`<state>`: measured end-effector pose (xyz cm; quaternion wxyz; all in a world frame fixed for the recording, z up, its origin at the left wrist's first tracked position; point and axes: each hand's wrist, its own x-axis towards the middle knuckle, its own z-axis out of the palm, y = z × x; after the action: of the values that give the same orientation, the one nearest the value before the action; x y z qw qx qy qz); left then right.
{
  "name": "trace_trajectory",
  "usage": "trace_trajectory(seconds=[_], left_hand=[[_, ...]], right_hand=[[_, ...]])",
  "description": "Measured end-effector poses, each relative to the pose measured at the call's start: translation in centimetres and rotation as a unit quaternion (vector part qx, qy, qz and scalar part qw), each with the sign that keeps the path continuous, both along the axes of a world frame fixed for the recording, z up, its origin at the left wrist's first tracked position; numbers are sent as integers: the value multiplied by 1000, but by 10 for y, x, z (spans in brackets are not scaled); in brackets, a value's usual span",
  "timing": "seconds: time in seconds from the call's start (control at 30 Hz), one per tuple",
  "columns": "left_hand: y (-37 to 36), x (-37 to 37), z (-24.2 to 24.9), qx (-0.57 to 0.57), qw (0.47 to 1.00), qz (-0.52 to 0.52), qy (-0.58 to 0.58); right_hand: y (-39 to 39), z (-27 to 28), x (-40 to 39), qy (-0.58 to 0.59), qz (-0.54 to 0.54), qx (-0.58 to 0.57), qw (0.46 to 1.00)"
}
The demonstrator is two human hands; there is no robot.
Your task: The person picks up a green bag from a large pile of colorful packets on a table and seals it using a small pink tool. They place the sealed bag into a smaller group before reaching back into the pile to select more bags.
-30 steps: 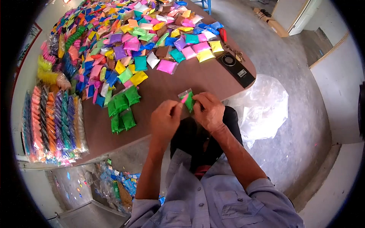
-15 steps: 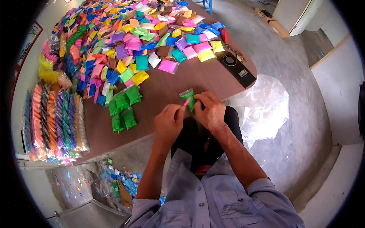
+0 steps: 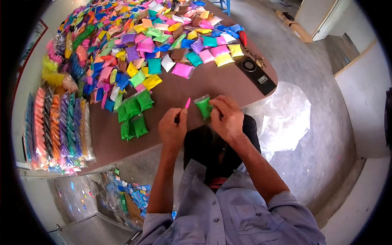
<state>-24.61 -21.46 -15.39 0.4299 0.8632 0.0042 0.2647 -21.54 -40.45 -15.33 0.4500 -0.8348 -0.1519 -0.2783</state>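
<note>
Our left hand [image 3: 172,127] grips a slim pink tool [image 3: 188,103], its tip pointing up, right of the stacked green packets [image 3: 134,109]. Our right hand [image 3: 227,117] pinches a green packet [image 3: 203,107] by its right side at the table's [image 3: 171,92] near edge.

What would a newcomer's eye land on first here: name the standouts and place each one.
First, surely, the great heap of small, brightly coloured packets spread over the far part of the brown table. Next, the row of twisted, multicoloured bundles at its left edge. Then, at the near edge, the left hand holding a slim pink tool beside a green packet in the right hand.
</note>
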Motion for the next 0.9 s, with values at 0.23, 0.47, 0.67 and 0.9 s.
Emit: trace_trajectory(seconds=[0.23, 0.47, 0.67, 0.9], left_hand=[[0, 1, -4, -24, 1000, 5, 15], [-3, -1, 1, -12, 999, 18, 24], [-4, -3, 3, -8, 1000, 27, 15], [-5, -3, 0, -30, 998, 28, 40]], right_hand=[[1, 6, -11, -1, 91, -165, 982], [-5, 7, -9, 53, 129, -239, 961], [-2, 7, -17, 63, 131, -279, 949], [-10, 9, -6, 73, 154, -263, 949]])
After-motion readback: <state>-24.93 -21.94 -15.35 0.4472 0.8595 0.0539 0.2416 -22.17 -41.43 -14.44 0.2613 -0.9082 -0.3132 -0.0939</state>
